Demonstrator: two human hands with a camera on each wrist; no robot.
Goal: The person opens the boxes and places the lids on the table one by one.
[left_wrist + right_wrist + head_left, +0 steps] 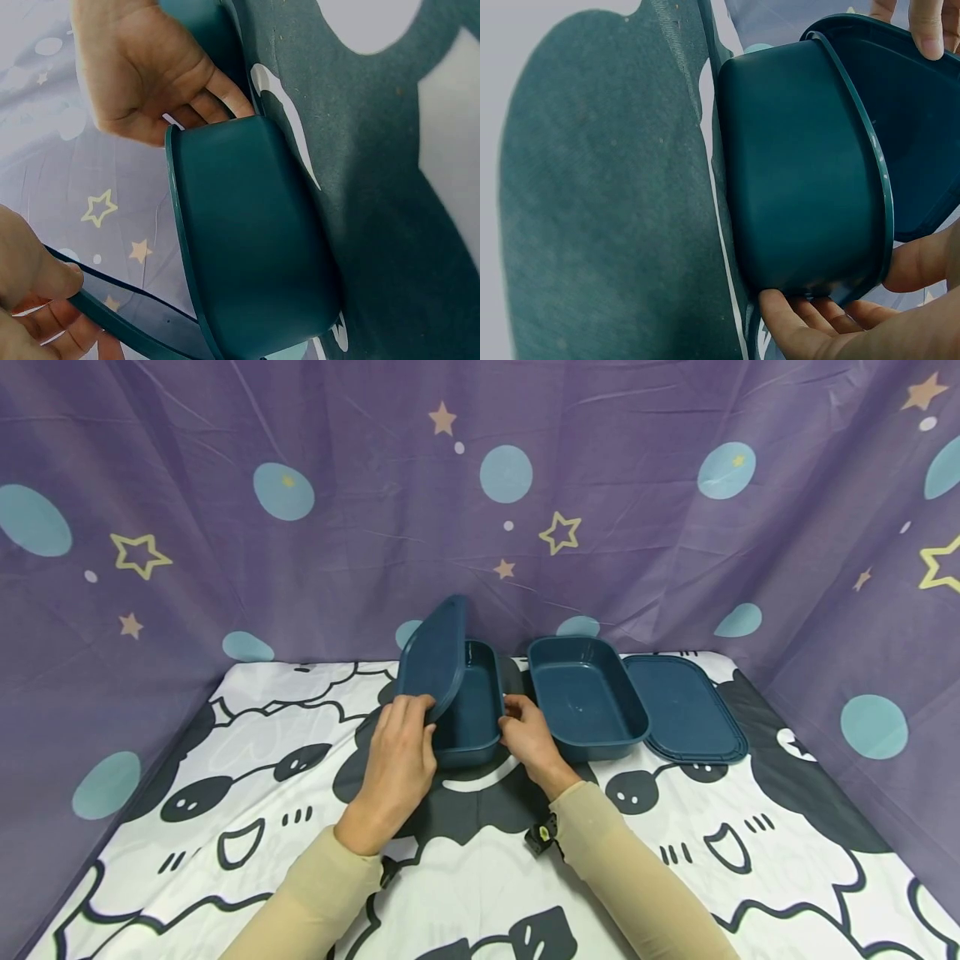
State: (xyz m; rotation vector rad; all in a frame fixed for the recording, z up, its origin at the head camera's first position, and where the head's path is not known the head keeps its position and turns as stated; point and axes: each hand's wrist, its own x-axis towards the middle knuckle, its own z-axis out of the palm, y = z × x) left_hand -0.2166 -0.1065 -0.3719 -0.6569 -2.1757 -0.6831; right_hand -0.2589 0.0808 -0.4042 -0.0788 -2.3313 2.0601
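Observation:
A dark blue lid (pixel 435 652) stands tilted up along the left side of a matching rectangular container (pixel 474 714). My left hand (pixel 401 747) pinches the lid's near edge, thumb on one face and fingers on the other, as the left wrist view shows. On the container's right wall rests my right hand (pixel 528 735); its thumb is at the rim and its fingers (pixel 802 322) curl against the outer side, low near the cloth. Under the raised lid the container's inside shows bare, its left part hidden by the lid.
A second open container (pixel 581 693) of the same blue stands just right of my right hand. Beyond it a second lid (pixel 686 710) lies flat, partly under that container's edge. A patterned cloth (pixel 480 893) covers the table; a purple curtain (pixel 337 568) hangs behind.

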